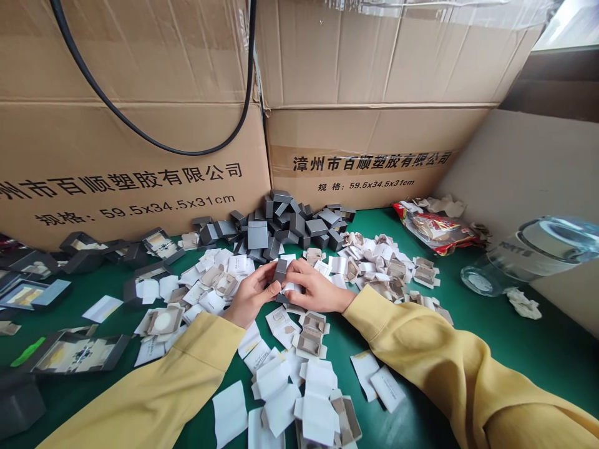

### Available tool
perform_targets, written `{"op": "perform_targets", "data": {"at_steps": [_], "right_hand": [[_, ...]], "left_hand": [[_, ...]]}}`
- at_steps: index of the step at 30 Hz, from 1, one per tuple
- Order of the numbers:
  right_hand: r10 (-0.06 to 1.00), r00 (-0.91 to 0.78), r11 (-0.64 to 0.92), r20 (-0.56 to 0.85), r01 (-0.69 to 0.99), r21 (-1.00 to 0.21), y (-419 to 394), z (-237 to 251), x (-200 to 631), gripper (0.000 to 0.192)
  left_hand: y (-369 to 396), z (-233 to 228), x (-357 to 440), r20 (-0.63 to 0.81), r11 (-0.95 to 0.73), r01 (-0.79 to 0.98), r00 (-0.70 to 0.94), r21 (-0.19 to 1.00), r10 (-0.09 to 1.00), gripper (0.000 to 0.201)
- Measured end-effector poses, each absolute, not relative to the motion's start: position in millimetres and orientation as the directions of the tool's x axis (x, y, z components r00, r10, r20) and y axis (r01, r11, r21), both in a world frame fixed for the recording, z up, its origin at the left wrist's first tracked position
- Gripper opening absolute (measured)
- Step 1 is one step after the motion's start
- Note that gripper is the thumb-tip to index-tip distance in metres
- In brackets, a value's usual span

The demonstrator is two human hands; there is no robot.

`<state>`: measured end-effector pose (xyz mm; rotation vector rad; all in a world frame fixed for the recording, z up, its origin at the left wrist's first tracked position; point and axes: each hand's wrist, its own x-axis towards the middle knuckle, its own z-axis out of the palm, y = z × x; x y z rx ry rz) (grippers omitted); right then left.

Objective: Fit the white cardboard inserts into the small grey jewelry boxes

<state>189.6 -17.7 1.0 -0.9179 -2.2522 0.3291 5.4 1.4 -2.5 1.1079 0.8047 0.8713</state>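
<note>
Both hands meet at mid-table around a small dark grey box (281,270). With fingers and thumb closed, my left hand (255,292) grips its left side. My right hand (316,287) is closed at the right side of the same box, and a bit of white card shows under its fingers. Beyond the hands rises a pile of dark grey boxes (257,235). White folded card pieces (218,280) lie close to my left hand. More card inserts (311,335) are spread on the near side.
Large cardboard cartons (355,137) wall off the back of the green table (416,368), with a black cable (178,151) hanging before them. At right are a clear bottle (519,262), a red snack packet (435,229) and crumpled tissue (524,304). Open dark boxes (79,352) lie left.
</note>
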Motion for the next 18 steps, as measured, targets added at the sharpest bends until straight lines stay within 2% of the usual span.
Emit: {"op": "perform_targets", "data": {"at_steps": [6,14,18], "right_hand": [[0.687,-0.504,0.725,0.524,0.524,-0.446,-20.3,2.1,186.6,0.011],[0.616,-0.552,0.767,0.562,0.584,-0.266,-20.4,-3.4,188.6,0.013],[0.618,-0.555,0.764,0.557,0.59,-0.26,-21.0,-3.5,188.1,0.018]], "left_hand": [[0.6,-0.2,5.9,-0.129,0.23,-0.181,0.447,0.956,0.885,0.059],[2.2,-2.4,4.9,-0.15,0.263,-0.196,0.456,0.945,0.877,0.056],[3.3,-4.5,4.5,-0.157,0.279,-0.21,0.461,0.937,0.873,0.054]]}}
